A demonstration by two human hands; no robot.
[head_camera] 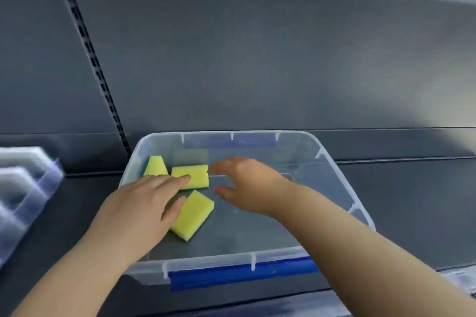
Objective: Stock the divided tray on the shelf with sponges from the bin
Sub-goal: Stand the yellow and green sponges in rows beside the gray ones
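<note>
My left hand (144,203) lies flat and open, fingertips on the middle sponge (195,175), thumb on the near sponge (195,216). My right hand (247,183) hovers with fingers loosely spread, holding nothing, just right of the middle sponge. That sponge runs left to right; the near one lies diagonally. A third sponge (155,166) tilts in the far left corner. All three are in the clear bin (342,180), blue tape (242,274) on its rim, on a dark grey shelf (399,201). The divided tray (28,183) is at the left, a slotted upright (95,67) behind
</note>
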